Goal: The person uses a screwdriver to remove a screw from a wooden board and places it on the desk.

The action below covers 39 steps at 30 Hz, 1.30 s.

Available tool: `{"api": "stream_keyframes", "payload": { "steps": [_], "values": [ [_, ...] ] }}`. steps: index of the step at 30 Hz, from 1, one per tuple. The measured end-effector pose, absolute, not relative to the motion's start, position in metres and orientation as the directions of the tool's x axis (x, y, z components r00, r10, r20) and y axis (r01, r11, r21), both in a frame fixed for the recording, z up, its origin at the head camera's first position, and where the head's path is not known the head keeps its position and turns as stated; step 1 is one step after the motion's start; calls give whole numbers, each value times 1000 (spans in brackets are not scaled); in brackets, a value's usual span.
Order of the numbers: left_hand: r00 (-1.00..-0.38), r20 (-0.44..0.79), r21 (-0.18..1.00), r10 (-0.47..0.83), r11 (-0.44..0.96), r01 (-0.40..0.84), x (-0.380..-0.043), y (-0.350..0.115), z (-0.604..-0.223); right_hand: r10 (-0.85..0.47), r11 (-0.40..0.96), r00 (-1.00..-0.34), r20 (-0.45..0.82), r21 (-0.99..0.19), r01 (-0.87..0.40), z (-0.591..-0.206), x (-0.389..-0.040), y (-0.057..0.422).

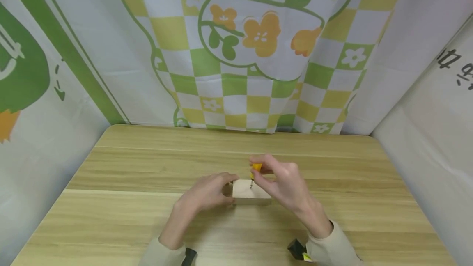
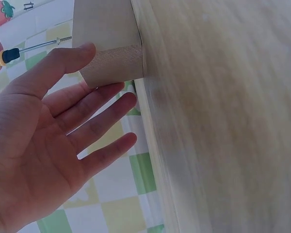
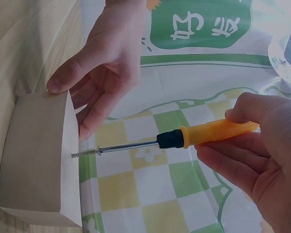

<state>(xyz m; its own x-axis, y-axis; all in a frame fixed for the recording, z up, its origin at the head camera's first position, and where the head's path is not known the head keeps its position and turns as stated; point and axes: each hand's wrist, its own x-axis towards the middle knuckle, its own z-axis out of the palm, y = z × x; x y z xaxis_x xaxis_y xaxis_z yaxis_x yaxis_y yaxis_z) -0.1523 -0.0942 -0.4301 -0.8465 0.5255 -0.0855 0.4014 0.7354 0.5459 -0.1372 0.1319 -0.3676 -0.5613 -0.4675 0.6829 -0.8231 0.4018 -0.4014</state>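
A pale wooden block (image 1: 252, 194) lies on the wooden table, with a screw (image 3: 85, 153) standing upright in its top face, much of its thread showing. My left hand (image 1: 208, 190) grips the block's left end between thumb and forefinger; its other fingers spread loose in the left wrist view. In my right hand (image 1: 286, 182) is a screwdriver (image 3: 213, 133) with a yellow handle and black collar, pinched by thumb and fingers. The shaft points down and its tip meets the screw head. In the left wrist view, the block (image 2: 109, 43) shows its end grain beside the thumb.
The wooden table (image 1: 129, 212) spreads around the block on all sides. Behind its far edge hangs a checked green and yellow curtain (image 1: 236, 85). White printed cloth (image 1: 436, 147) closes off the sides. Black wrist straps (image 1: 297, 249) sit at the sleeves.
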Motion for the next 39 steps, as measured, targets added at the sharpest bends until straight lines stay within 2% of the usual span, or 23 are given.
{"api": "stream_keyframes", "payload": {
  "steps": [13, 22, 27, 35, 39],
  "values": [
    [-847, -80, 526, 525, 745, 411, -150, -94, -430, -463, 420, -591, 661, -424, -802, -372, -135, 128],
    [-856, -87, 518, 509, 757, 397, -150, -93, -430, -309, 490, -592, 745, -409, -770, -374, -134, 124],
    [-855, -79, 514, 512, 756, 405, -151, -92, -429, -289, 472, -612, 736, -447, -760, -371, -132, 122],
    [-854, -79, 511, 514, 757, 408, -152, -92, -429, -305, 351, -550, 777, -445, -824, -365, -136, 123],
    [-851, -74, 513, 520, 752, 414, -152, -93, -429, -325, 292, -568, 756, -491, -821, -362, -138, 125]
  ]
}}
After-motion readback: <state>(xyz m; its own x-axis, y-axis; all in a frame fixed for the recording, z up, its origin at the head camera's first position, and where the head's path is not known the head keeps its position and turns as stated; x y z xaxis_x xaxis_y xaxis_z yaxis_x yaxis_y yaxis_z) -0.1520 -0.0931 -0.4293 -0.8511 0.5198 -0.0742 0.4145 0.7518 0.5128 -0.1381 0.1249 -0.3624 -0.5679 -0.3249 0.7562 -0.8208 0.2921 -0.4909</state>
